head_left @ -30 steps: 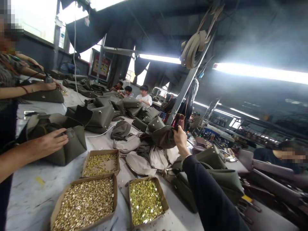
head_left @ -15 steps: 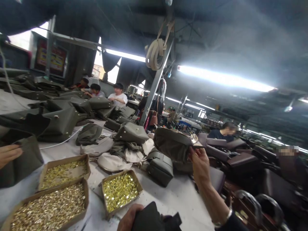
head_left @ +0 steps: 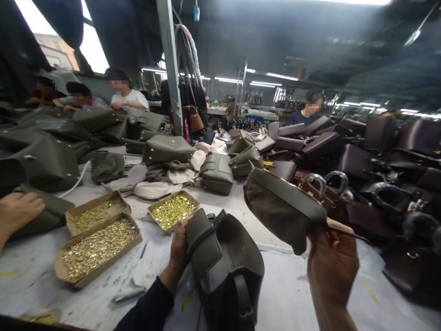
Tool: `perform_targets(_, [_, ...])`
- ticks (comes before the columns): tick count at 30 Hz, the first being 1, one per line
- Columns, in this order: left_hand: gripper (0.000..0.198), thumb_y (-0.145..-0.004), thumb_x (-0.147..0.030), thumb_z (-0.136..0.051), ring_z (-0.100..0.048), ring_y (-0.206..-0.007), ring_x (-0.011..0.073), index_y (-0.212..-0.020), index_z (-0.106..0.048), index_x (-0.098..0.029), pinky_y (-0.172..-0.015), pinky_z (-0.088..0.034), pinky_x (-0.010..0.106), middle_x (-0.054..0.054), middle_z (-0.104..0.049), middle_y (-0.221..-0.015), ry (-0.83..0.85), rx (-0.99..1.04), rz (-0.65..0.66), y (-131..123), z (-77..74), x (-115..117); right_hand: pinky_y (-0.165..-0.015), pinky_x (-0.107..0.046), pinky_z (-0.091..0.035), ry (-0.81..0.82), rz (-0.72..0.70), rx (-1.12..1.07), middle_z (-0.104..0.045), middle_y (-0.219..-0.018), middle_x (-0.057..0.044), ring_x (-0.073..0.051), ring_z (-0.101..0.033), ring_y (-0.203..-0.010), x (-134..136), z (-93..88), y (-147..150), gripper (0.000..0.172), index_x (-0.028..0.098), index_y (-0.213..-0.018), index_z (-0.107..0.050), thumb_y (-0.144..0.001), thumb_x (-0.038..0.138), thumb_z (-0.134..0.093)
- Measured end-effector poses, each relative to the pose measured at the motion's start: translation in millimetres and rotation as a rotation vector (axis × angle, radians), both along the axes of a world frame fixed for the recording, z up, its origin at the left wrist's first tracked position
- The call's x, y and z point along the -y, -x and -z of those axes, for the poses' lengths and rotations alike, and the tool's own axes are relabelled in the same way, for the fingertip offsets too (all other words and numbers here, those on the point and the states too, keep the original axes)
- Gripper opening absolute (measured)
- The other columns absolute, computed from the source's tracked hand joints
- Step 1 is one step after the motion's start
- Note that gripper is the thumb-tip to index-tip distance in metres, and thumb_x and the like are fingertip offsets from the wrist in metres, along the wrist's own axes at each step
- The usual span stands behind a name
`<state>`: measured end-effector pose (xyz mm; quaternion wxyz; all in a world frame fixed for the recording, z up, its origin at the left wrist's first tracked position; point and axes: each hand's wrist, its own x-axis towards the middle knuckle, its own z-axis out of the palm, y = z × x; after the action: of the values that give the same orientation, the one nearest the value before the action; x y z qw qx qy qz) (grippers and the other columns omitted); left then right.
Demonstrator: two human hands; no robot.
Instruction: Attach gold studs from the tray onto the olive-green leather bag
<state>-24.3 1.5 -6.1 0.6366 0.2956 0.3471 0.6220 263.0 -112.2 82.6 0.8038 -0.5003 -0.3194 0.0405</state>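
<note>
My left hand (head_left: pixel 179 246) grips the side of a dark olive leather bag (head_left: pixel 227 271) that stands on the white table (head_left: pixel 282 299) right in front of me. My right hand (head_left: pixel 332 264) is raised above the table, closed on the edge of a smaller olive pouch (head_left: pixel 280 207) that hangs out to the left of it. A thin dark strip (head_left: pixel 346 233) sticks out past my right fingers. Both hands are closed on their things.
Three cardboard boxes of brass rivets (head_left: pixel 98 246) (head_left: pixel 174 209) (head_left: pixel 94 214) lie to the left. Another person's hand (head_left: pixel 19 209) rests on an olive piece at far left. Piles of olive bags (head_left: pixel 167 149) and brown bags (head_left: pixel 354 161) fill the back and right. Several seated workers are behind.
My view has swung right and down. My right hand has carried the olive pouch closer and lower. My left hand with the larger bag has come up into full view.
</note>
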Motion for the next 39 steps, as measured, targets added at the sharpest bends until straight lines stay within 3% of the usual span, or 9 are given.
perform_targets(3, [0.064,-0.076,-0.072,-0.071,-0.071,-0.08,0.0245,-0.102,-0.075,-0.013,-0.073,-0.059,0.033,0.009,-0.077,-0.087,-0.027,-0.04,0.038,1,-5.1,-2,-0.078,-0.03,-0.05,0.009,0.057,0.089,-0.068,-0.104,-0.001,-0.017,-0.065,-0.09,19,7.6,0,0.028,0.021,-0.096,-0.065,-0.078,0.032,-0.083])
perform_targets(7, [0.073,-0.069,-0.081,-0.069,-0.067,-0.075,0.0227,-0.093,-0.077,-0.013,-0.066,-0.056,0.031,0.009,-0.075,-0.083,-0.118,-0.166,0.058,9,-16.2,-13,-0.082,-0.033,-0.053,-0.029,-0.054,0.131,-0.069,-0.117,-0.006,-0.022,-0.066,-0.106,30,10.9,5,0.021,0.022,-0.096,-0.065,-0.082,0.027,-0.079])
perform_targets(12, [0.069,-0.07,-0.083,-0.067,-0.065,-0.096,0.0266,-0.073,-0.078,-0.015,-0.088,-0.055,0.033,0.011,-0.073,-0.092,-0.291,-0.229,0.005,15,-42.0,-18,-0.077,-0.031,-0.056,-0.102,-0.084,0.247,-0.071,-0.117,-0.008,-0.023,-0.069,-0.105,36,13.9,8,0.019,0.022,-0.099,-0.065,-0.084,0.017,-0.076])
perform_targets(16, [0.057,-0.076,-0.073,-0.071,-0.065,-0.102,0.0275,-0.079,-0.079,-0.017,-0.096,-0.053,0.035,0.011,-0.074,-0.096,-0.363,-0.282,0.043,18,-60.7,-10,-0.077,-0.031,-0.059,-0.144,-0.157,0.32,-0.073,-0.116,-0.008,-0.022,-0.071,-0.103,31,10.7,12,0.014,0.022,-0.1,-0.064,-0.089,0.015,-0.07])
perform_targets(21, [0.054,-0.07,-0.062,-0.082,-0.068,-0.098,0.0271,-0.089,-0.079,-0.012,-0.089,-0.058,0.03,0.012,-0.075,-0.095,-0.125,-0.214,0.118,25,-75.6,3,-0.073,-0.032,-0.062,-0.173,-0.178,0.533,-0.074,-0.117,-0.01,-0.025,-0.075,-0.099,26,11.6,13,0.013,0.023,-0.104,-0.066,-0.092,0.017,-0.067])
perform_targets(26, [0.037,-0.072,-0.045,-0.081,-0.071,-0.097,0.0275,-0.088,-0.076,-0.011,-0.088,-0.062,0.031,0.013,-0.076,-0.097,0.139,0.026,0.077,32,-79.0,7,-0.077,-0.036,-0.065,-0.152,-0.156,0.746,-0.07,-0.127,-0.013,-0.029,-0.073,-0.109,29,23.4,9,0.031,0.022,-0.119,-0.066,-0.09,0.01,-0.065])
perform_targets(30, [0.025,-0.08,-0.039,-0.071,-0.071,-0.094,0.0277,-0.076,-0.072,-0.014,-0.092,-0.063,0.038,0.011,-0.073,-0.088,0.147,0.09,-0.01,28,-82.1,10,-0.085,-0.04,-0.065,-0.155,-0.172,0.848,-0.065,-0.134,-0.015,-0.03,-0.069,-0.116,27,28.7,10,0.036,0.021,-0.128,-0.063,-0.094,0.011,-0.06])
perform_targets(34, [0.036,-0.086,-0.038,-0.063,-0.069,-0.094,0.0256,-0.058,-0.063,-0.016,-0.094,-0.062,0.038,0.009,-0.068,-0.08,0.147,0.166,0.026,21,-90.0,17,-0.088,-0.041,-0.064,-0.151,-0.204,0.915,-0.063,-0.136,-0.016,-0.03,-0.068,-0.118,23,32.0,12,0.04,0.021,-0.133,-0.061,-0.094,0.013,-0.061])
perform_targets(39, [0.041,-0.086,-0.037,-0.063,-0.066,-0.096,0.0227,-0.051,-0.054,-0.016,-0.096,-0.061,0.034,0.007,-0.062,-0.078,0.138,0.216,0.041,19,-91.5,23,-0.086,-0.041,-0.065,-0.132,-0.205,0.895,-0.063,-0.136,-0.016,-0.03,-0.068,-0.118,23,38.3,16,0.037,0.022,-0.133,-0.06,-0.097,0.015,-0.057])
